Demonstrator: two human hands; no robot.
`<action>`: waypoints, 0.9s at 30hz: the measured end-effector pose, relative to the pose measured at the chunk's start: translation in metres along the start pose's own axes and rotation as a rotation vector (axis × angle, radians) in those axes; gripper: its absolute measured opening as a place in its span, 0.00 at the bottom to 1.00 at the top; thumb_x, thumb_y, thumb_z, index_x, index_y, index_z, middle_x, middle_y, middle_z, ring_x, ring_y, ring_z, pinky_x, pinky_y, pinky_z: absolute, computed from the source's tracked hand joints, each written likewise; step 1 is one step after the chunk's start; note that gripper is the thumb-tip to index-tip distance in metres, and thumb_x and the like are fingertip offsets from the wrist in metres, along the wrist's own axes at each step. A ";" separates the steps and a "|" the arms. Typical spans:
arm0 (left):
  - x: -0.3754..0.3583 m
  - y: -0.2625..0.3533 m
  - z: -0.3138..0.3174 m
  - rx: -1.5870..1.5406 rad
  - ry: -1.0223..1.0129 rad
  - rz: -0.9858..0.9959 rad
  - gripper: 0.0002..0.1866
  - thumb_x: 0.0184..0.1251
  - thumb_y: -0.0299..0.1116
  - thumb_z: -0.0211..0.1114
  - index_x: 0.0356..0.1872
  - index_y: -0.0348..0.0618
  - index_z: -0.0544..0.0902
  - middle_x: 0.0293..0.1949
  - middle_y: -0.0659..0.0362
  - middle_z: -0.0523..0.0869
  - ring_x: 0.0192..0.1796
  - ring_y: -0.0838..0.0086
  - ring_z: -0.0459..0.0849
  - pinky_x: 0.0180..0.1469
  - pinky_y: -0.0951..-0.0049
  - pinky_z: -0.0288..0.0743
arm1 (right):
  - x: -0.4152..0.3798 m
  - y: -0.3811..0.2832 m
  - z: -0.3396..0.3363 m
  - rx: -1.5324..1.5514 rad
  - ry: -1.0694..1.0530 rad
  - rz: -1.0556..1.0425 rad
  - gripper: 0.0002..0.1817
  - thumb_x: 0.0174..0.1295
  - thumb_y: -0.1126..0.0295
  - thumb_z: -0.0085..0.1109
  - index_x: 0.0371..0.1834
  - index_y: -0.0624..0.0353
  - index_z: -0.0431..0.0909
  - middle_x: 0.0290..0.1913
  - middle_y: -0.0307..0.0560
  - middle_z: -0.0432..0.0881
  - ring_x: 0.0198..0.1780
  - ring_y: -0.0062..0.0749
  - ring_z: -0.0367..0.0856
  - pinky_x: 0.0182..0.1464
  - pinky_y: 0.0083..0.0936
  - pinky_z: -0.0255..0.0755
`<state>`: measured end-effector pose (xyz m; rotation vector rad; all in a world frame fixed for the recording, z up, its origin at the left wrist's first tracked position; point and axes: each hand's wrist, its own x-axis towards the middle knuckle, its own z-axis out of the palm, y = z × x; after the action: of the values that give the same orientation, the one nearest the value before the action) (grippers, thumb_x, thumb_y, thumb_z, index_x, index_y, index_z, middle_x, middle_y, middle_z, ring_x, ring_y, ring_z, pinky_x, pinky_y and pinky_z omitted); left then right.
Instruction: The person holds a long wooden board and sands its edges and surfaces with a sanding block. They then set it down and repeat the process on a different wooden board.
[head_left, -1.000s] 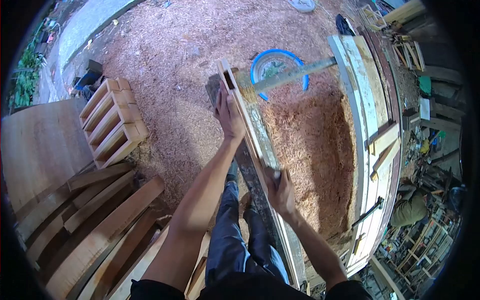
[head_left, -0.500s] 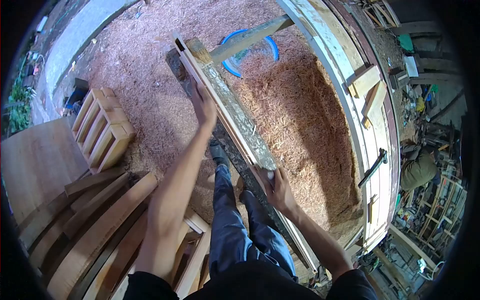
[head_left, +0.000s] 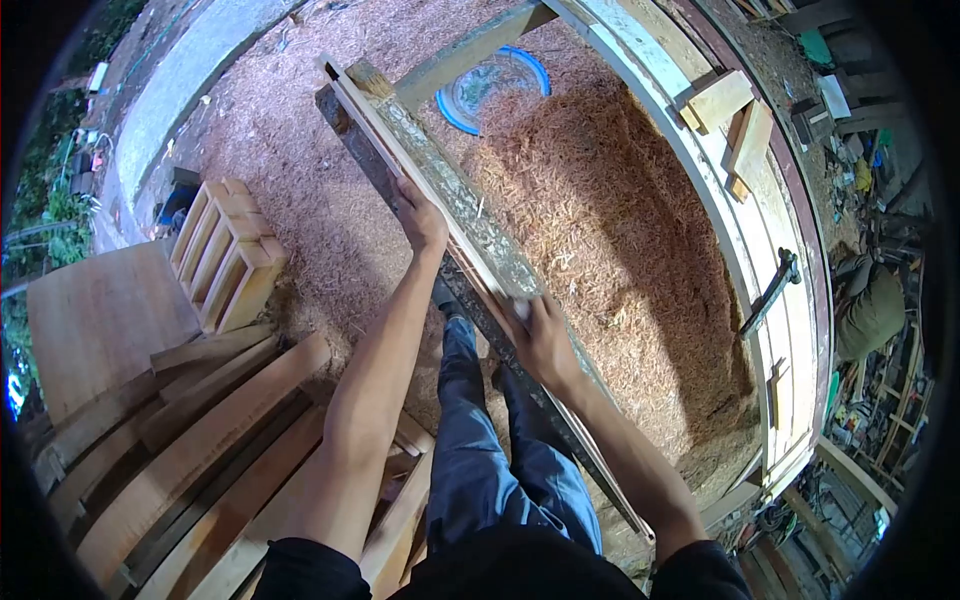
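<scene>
The long, narrow, pale tan wooden strip in front of you runs diagonally, its far end pointing forward and to your left, its near end reaching back past your right forearm. Its long axis follows the weathered, mottled grey wooden beam just to its right. You see a straight, slender piece with a light upper edge, a browner side facing left and a dark opening at the far end. It passes by both your hands, which are apart: your left hand lies against its left side, farther along, though you cannot tell whether it clamps or only presses; your right hand is nearer you, closed over a small whitish object, mostly hidden, at the strip. Reddish-brown wood shavings cover the ground to the right.
</scene>
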<state>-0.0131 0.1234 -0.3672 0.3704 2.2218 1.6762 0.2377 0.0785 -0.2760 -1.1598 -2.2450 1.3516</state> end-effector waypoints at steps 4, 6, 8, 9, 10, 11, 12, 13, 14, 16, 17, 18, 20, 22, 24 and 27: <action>0.000 0.003 -0.003 0.076 0.004 0.041 0.35 0.81 0.51 0.35 0.72 0.26 0.57 0.71 0.34 0.63 0.73 0.44 0.62 0.74 0.59 0.56 | -0.023 -0.001 -0.007 -0.058 0.018 0.018 0.09 0.62 0.79 0.55 0.44 0.68 0.70 0.42 0.66 0.72 0.45 0.64 0.73 0.49 0.51 0.71; -0.001 0.007 -0.002 0.070 0.015 0.029 0.36 0.81 0.52 0.36 0.71 0.26 0.59 0.70 0.33 0.65 0.72 0.43 0.64 0.73 0.58 0.58 | 0.000 -0.009 0.003 -0.066 0.020 0.040 0.09 0.63 0.77 0.56 0.43 0.69 0.69 0.41 0.67 0.72 0.44 0.64 0.73 0.48 0.50 0.71; -0.003 0.011 0.000 0.070 0.034 -0.016 0.36 0.81 0.52 0.36 0.71 0.25 0.60 0.69 0.32 0.65 0.72 0.43 0.64 0.73 0.58 0.58 | 0.038 -0.011 0.019 -0.024 0.054 0.036 0.10 0.65 0.74 0.57 0.42 0.70 0.70 0.40 0.68 0.73 0.43 0.65 0.74 0.45 0.50 0.71; -0.006 0.018 0.000 0.042 0.045 -0.027 0.35 0.81 0.52 0.37 0.71 0.25 0.60 0.69 0.32 0.66 0.71 0.42 0.64 0.73 0.58 0.58 | 0.059 -0.012 0.029 -0.045 0.099 -0.044 0.11 0.65 0.72 0.57 0.41 0.70 0.69 0.40 0.68 0.73 0.42 0.65 0.74 0.45 0.50 0.71; -0.004 0.015 0.001 0.053 0.029 -0.019 0.35 0.81 0.51 0.37 0.71 0.25 0.60 0.69 0.32 0.66 0.71 0.42 0.65 0.73 0.58 0.58 | 0.075 -0.011 0.034 -0.067 0.141 -0.123 0.11 0.65 0.71 0.57 0.40 0.70 0.69 0.41 0.68 0.73 0.42 0.65 0.74 0.45 0.50 0.71; 0.001 0.007 0.000 0.066 0.019 -0.018 0.35 0.81 0.51 0.37 0.71 0.25 0.60 0.69 0.33 0.66 0.71 0.42 0.65 0.73 0.58 0.58 | 0.082 -0.010 0.033 -0.067 0.129 -0.118 0.12 0.66 0.70 0.57 0.41 0.70 0.69 0.41 0.68 0.73 0.43 0.65 0.74 0.46 0.50 0.71; 0.001 0.006 -0.003 0.086 0.007 -0.020 0.35 0.81 0.50 0.37 0.71 0.25 0.60 0.69 0.33 0.66 0.71 0.42 0.65 0.73 0.58 0.58 | 0.084 -0.011 0.033 -0.063 0.116 -0.107 0.12 0.66 0.70 0.56 0.42 0.70 0.69 0.41 0.68 0.73 0.43 0.66 0.74 0.46 0.50 0.72; 0.001 0.004 -0.004 0.077 -0.008 0.034 0.33 0.81 0.49 0.37 0.71 0.26 0.60 0.69 0.33 0.66 0.72 0.42 0.64 0.73 0.58 0.58 | 0.079 -0.013 0.034 -0.058 0.099 -0.090 0.13 0.67 0.69 0.56 0.42 0.70 0.69 0.41 0.68 0.73 0.43 0.66 0.75 0.47 0.50 0.72; 0.001 0.004 -0.006 0.101 -0.003 0.043 0.33 0.81 0.48 0.37 0.71 0.26 0.60 0.69 0.33 0.66 0.72 0.43 0.64 0.73 0.58 0.58 | 0.063 -0.013 0.027 -0.034 0.064 -0.052 0.13 0.67 0.69 0.56 0.44 0.70 0.69 0.42 0.68 0.74 0.43 0.66 0.75 0.47 0.50 0.73; -0.002 0.012 -0.005 0.132 0.001 0.060 0.33 0.81 0.48 0.36 0.71 0.26 0.60 0.70 0.33 0.65 0.72 0.43 0.64 0.73 0.59 0.58 | 0.007 0.001 0.003 -0.050 0.006 0.039 0.13 0.68 0.69 0.56 0.47 0.70 0.71 0.44 0.69 0.74 0.44 0.67 0.76 0.48 0.49 0.74; -0.005 0.018 -0.004 0.114 0.005 0.059 0.33 0.81 0.47 0.37 0.71 0.26 0.60 0.70 0.33 0.64 0.72 0.44 0.63 0.74 0.59 0.57 | -0.026 0.010 -0.009 -0.087 -0.019 0.091 0.13 0.67 0.71 0.56 0.48 0.70 0.71 0.46 0.69 0.75 0.44 0.67 0.77 0.48 0.49 0.74; -0.005 0.016 -0.003 0.107 0.009 0.059 0.33 0.81 0.47 0.37 0.71 0.25 0.60 0.70 0.33 0.64 0.72 0.44 0.63 0.74 0.59 0.57 | -0.061 0.024 -0.023 -0.109 -0.047 0.100 0.14 0.67 0.72 0.56 0.50 0.70 0.72 0.46 0.69 0.75 0.44 0.66 0.78 0.48 0.48 0.75; -0.003 0.011 -0.002 0.101 0.026 0.061 0.33 0.81 0.48 0.37 0.71 0.25 0.60 0.70 0.33 0.64 0.72 0.44 0.63 0.74 0.60 0.57 | -0.106 0.019 -0.044 -0.090 -0.004 0.003 0.15 0.66 0.75 0.57 0.54 0.70 0.73 0.48 0.69 0.75 0.45 0.64 0.79 0.49 0.47 0.75; -0.006 0.009 -0.002 0.107 0.045 0.049 0.33 0.81 0.48 0.37 0.71 0.25 0.59 0.71 0.33 0.64 0.73 0.44 0.63 0.74 0.59 0.58 | -0.112 0.016 -0.046 -0.145 -0.083 0.180 0.15 0.66 0.74 0.57 0.54 0.69 0.73 0.49 0.69 0.75 0.47 0.63 0.79 0.48 0.47 0.75; -0.003 0.011 -0.001 0.123 0.056 0.045 0.33 0.81 0.48 0.36 0.71 0.26 0.59 0.70 0.34 0.64 0.72 0.44 0.64 0.73 0.59 0.58 | -0.082 0.021 -0.028 -0.138 -0.065 0.117 0.15 0.66 0.72 0.58 0.52 0.69 0.73 0.49 0.68 0.75 0.47 0.64 0.79 0.49 0.46 0.75; -0.006 0.019 -0.002 0.070 0.010 -0.014 0.33 0.81 0.48 0.37 0.71 0.26 0.60 0.70 0.34 0.65 0.72 0.44 0.64 0.73 0.59 0.59 | 0.006 0.004 0.002 -0.030 0.010 0.013 0.10 0.63 0.76 0.56 0.43 0.69 0.68 0.40 0.66 0.72 0.44 0.63 0.73 0.48 0.49 0.71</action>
<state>-0.0084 0.1243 -0.3472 0.3639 2.2895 1.5996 0.2345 0.0822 -0.2812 -1.1911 -2.2617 1.3184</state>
